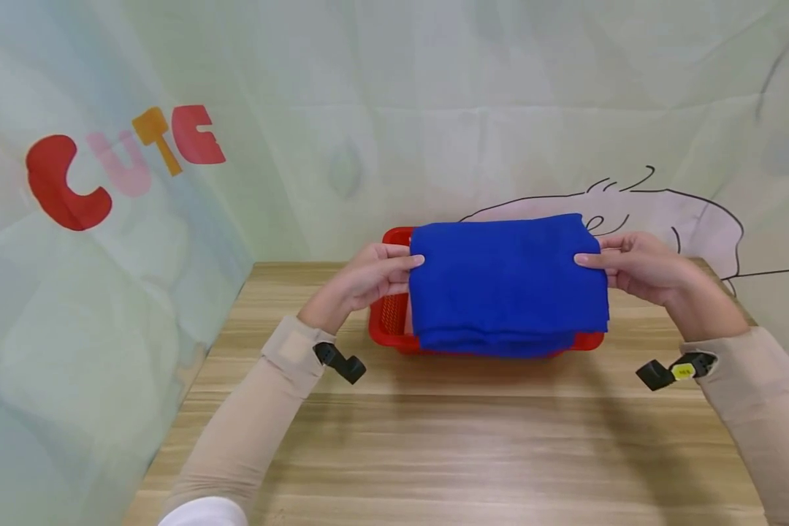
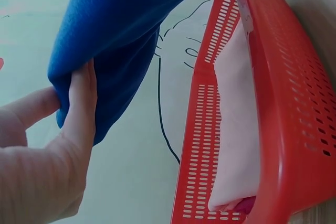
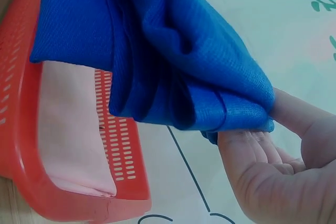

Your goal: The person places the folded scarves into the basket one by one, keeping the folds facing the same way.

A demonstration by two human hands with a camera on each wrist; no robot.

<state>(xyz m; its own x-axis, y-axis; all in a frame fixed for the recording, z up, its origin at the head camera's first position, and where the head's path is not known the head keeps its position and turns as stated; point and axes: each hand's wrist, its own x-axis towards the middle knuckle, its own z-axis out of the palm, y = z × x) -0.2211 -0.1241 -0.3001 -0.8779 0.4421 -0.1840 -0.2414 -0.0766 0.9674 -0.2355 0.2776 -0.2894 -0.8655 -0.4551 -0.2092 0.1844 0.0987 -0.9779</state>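
Note:
A folded blue cloth (image 1: 506, 285) hangs between my two hands over a red plastic basket (image 1: 394, 338). My left hand (image 1: 375, 274) pinches its left edge, thumb on the near face and fingers behind. On the opposite edge, my right hand (image 1: 638, 267) pinches the cloth in the same way. Several stacked folds of the blue cloth (image 3: 173, 93) show in the right wrist view. Inside the basket lies a folded pale pink cloth (image 2: 236, 124), seen below the blue one in the left wrist view. The blue cloth hides most of the basket in the head view.
The basket stands at the back of a wood-grain table (image 1: 473, 446), near a printed backdrop (image 1: 368, 146) that rises behind and to the left. A small dark pink piece (image 2: 245, 204) shows under the pale cloth. Black devices are strapped to both wrists.

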